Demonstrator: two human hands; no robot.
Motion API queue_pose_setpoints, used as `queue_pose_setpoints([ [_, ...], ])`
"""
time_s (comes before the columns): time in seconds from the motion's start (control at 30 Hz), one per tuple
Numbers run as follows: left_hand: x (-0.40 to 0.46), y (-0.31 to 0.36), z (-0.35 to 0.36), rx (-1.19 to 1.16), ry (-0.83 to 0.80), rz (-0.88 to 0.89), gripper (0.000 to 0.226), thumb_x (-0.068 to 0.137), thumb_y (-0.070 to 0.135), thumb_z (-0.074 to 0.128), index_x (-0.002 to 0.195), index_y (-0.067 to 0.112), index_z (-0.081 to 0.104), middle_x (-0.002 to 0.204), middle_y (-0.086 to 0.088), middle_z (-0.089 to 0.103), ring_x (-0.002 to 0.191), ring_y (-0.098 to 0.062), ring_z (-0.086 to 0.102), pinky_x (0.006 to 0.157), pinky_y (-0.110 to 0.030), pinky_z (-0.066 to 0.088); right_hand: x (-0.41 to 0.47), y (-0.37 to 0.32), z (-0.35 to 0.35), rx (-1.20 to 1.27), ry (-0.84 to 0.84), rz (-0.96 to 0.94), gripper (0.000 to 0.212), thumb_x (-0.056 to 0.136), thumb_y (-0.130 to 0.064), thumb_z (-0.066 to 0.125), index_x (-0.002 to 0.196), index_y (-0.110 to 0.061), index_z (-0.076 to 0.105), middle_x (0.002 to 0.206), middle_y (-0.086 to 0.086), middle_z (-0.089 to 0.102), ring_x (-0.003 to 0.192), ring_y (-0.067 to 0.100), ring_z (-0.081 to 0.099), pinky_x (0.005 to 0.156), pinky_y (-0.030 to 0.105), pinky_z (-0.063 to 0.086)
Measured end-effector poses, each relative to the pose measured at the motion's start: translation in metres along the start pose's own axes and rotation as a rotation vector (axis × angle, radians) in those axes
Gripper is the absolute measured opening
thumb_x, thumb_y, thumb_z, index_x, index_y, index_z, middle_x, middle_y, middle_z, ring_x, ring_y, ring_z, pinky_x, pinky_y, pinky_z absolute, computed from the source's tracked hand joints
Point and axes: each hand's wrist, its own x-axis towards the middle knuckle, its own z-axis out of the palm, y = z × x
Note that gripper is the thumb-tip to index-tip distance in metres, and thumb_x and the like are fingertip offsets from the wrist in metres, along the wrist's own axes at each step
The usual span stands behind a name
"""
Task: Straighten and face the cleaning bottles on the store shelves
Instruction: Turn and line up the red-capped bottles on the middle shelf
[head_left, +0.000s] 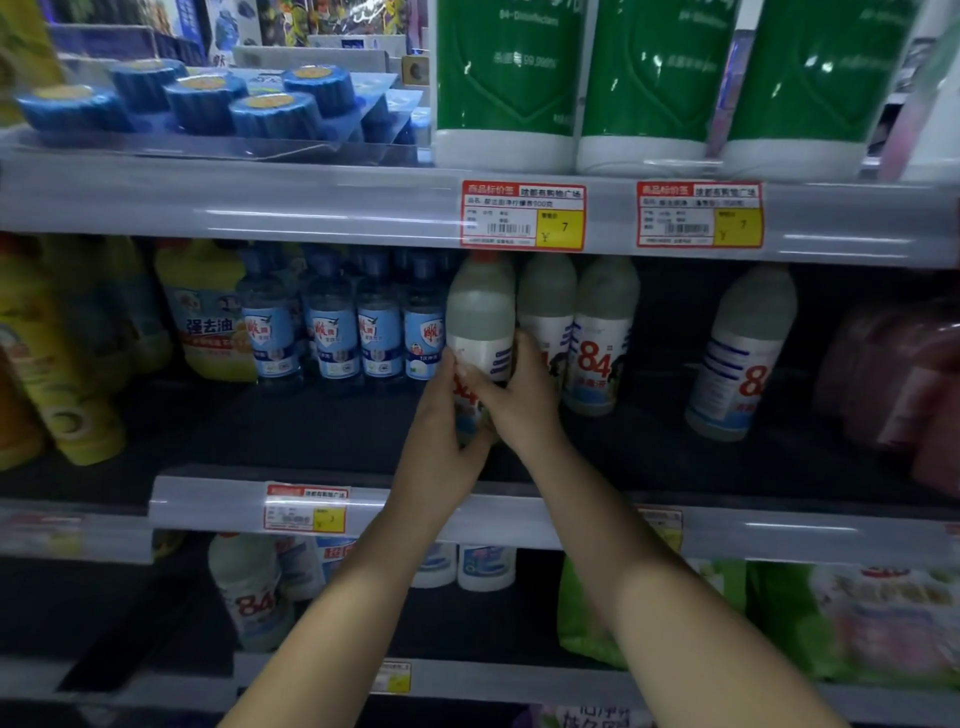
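Head view: mid-step, by the look of it, on facing one tall white plastic bottle with a red "84" label (480, 332) on the dark middle shelf (311, 426). Gripped low on the body from both sides: left hand (444, 415) curled round the left flank, right hand (519, 395) wrapped round the right, fingers over the label. Upright, long axis vertical, cap up under the grey shelf rail (311, 202); red "84" turned leftwards and partly hidden, so not yet square to the aisle. Touching or just beside two matching white "84" bottles (597, 338) on its right; small clear blue-labelled bottles (332, 332) close on its left. Next, probably: twist label forward, align with neighbours. Another like bottle, leaning (743, 353), well apart to the right, likely still to straighten.
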Motion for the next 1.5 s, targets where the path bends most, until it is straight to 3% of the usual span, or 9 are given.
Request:
queue_pose_setpoints([
  [0.23,0.019,-0.008,0.003,-0.092,-0.01,0.017,0.074,0.08,0.0,0.061,0.136,0.03,0.023,0.134,0.003,0.047,0.119,0.0,0.047,0.098,-0.012,0.04,-0.001,0.013,0.007,-0.045,0.052,-0.054,0.056,0.074,-0.006,0.072,0.124,-0.01,0.046,0.119,0.008,0.055,0.104,0.008,0.051,0.074,-0.007,0.035],
  [0.4,0.026,-0.019,0.009,-0.069,0.014,-0.01,0.075,0.082,0.004,0.059,0.142,0.021,0.019,0.134,-0.002,0.049,0.119,-0.008,0.05,0.101,-0.025,0.042,-0.001,0.015,0.009,-0.121,0.079,-0.058,0.057,0.075,-0.01,0.072,0.126,-0.007,0.044,0.12,0.01,0.053,0.103,0.007,0.047,0.072,-0.009,0.031],
  [0.6,0.022,-0.018,0.008,-0.073,0.044,-0.053,0.08,0.081,0.016,0.064,0.144,0.022,0.017,0.137,0.0,0.047,0.124,-0.008,0.047,0.105,-0.035,0.041,-0.004,0.009,0.008,-0.17,0.097,-0.079,0.058,0.075,-0.016,0.072,0.126,-0.007,0.045,0.121,0.01,0.052,0.111,0.015,0.05,0.085,0.014,0.042],
  [0.7,0.004,-0.008,0.002,0.112,0.189,-0.065,0.087,0.083,0.02,0.062,0.147,0.012,0.004,0.151,-0.007,0.027,0.138,-0.015,0.027,0.113,-0.029,0.024,-0.013,-0.001,0.005,-0.275,0.167,-0.146,0.056,0.079,-0.025,0.063,0.128,-0.004,0.046,0.124,0.012,0.051,0.117,0.021,0.047,0.098,0.025,0.038],
  [0.8,-0.032,-0.006,-0.014,0.191,0.344,0.028,0.068,0.083,0.008,0.052,0.144,0.008,0.02,0.148,-0.003,0.025,0.14,-0.016,0.019,0.115,-0.026,0.017,-0.036,-0.013,0.011,-0.381,0.199,-0.261,0.054,0.08,-0.034,0.047,0.123,-0.001,0.049,0.125,0.016,0.05,0.118,0.027,0.044,0.098,0.019,0.026],
  [0.93,-0.085,-0.026,-0.037,0.253,0.542,0.076,0.046,0.076,0.015,0.04,0.122,0.016,0.041,0.122,0.001,0.041,0.12,-0.009,0.036,0.103,-0.015,0.028,-0.067,-0.01,0.031,-0.53,0.248,-0.438,0.044,0.083,-0.029,0.049,0.122,-0.009,0.047,0.136,0.014,0.041,0.127,0.03,0.036,0.108,0.04,0.027],
  [1.07,-0.124,-0.065,-0.057,0.292,0.691,-0.133,0.033,0.074,-0.003,0.053,0.104,0.009,0.049,0.104,-0.004,0.049,0.099,-0.01,0.045,0.086,-0.019,0.036,-0.094,-0.002,0.053,-0.477,0.089,-0.604,0.032,0.084,-0.021,0.05,0.115,-0.012,0.049,0.136,0.008,0.041,0.13,0.026,0.034,0.108,0.05,0.031],
  [1.2,-0.139,-0.137,-0.082,0.331,0.653,-0.483,0.046,0.065,0.015,0.057,0.109,0.002,0.054,0.106,-0.017,0.06,0.1,-0.033,0.059,0.084,-0.049,0.05,-0.119,0.003,0.071,-0.462,-0.083,-0.705,0.025,0.083,-0.014,0.051,0.106,-0.009,0.056,0.131,0.015,0.055,0.13,0.024,0.037,0.114,0.045,0.018],
  [1.5,-0.117,-0.178,-0.093,0.286,0.631,-0.735,0.073,0.067,0.023,0.08,0.123,-0.003,0.043,0.122,-0.025,0.051,0.113,-0.041,0.051,0.091,-0.05,0.046,-0.156,0.017,0.084,-0.631,-0.277,-0.803,0.024,0.082,-0.008,0.048,0.095,-0.005,0.068,0.117,0.011,0.066,0.117,0.023,0.048,0.113,0.032,0.023],
])
